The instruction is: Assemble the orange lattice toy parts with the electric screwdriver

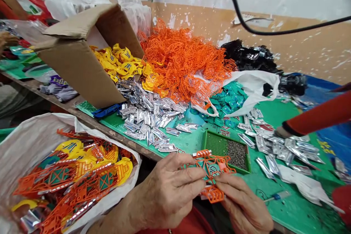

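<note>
Between my two hands is an orange plastic lattice frame (215, 194) with a teal part inside it, held over the table's front edge. My left hand (167, 186) pinches its left side, fingers closed round the edge. On the right, the fingers of my right hand (242, 199) are closed on the lower right side of the same frame. Just behind the frame lies a green tray (215, 144) with many small dark screws (238, 153) in its right part. Silver plastic pieces (149, 117) lie scattered beyond my left hand.
A cardboard box (79, 62) spills yellow parts (120, 62) beside a heap of orange frames (183, 58). Teal pieces (227, 98) lie by a white bag. At left, a white sack (41, 128) holds assembled pieces. A red pole (318, 115) juts in from the right, near a screwdriver (278, 195).
</note>
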### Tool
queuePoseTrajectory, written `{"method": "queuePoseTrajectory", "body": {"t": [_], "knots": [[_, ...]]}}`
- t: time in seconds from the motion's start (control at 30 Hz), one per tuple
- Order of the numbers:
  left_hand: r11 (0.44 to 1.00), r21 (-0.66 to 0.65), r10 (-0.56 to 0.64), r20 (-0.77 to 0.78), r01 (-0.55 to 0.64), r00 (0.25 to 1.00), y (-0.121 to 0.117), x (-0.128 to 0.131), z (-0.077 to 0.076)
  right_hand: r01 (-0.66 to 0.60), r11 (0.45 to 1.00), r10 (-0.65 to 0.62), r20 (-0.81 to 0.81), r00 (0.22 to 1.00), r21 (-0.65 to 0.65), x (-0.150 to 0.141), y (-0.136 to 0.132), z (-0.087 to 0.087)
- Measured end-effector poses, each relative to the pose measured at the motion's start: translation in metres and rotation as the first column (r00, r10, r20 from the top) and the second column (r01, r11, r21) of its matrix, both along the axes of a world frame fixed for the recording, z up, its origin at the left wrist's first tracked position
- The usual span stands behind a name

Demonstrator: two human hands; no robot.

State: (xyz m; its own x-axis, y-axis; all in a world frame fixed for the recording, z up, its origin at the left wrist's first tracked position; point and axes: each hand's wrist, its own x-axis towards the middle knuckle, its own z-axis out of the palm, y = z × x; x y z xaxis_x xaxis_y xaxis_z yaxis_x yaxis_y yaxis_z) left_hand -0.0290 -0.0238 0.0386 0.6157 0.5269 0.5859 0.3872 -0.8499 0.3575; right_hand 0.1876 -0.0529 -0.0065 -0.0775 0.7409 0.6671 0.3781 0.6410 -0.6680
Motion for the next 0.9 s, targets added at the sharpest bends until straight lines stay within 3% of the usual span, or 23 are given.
{"method": "queuePoseTrajectory", "body": {"t": [0.3,0.6,0.73,0.9], "knots": [[1.0,-0.005,0.019,0.102,-0.019,0.995,-0.005,-0.001,-0.004,0.057,0.998,-0.056,0.032,0.998,-0.034,0.005,-0.005,-0.015],[0.999,0.026,0.029,0.147,-0.033,0.989,-0.003,-0.001,-0.01,0.043,0.999,-0.043,-0.009,0.999,0.007,-0.008,0.0,-0.008],[0.996,0.044,0.071,0.171,-0.08,0.983,-0.002,0.0,-0.015,0.117,0.992,-0.115,-0.032,0.993,0.052,-0.016,0.0,-0.012],[0.993,0.052,0.089,0.194,-0.101,0.977,-0.002,-0.001,-0.019,0.121,0.992,-0.123,0.045,0.991,0.046,-0.016,0.0,-0.013]]}}
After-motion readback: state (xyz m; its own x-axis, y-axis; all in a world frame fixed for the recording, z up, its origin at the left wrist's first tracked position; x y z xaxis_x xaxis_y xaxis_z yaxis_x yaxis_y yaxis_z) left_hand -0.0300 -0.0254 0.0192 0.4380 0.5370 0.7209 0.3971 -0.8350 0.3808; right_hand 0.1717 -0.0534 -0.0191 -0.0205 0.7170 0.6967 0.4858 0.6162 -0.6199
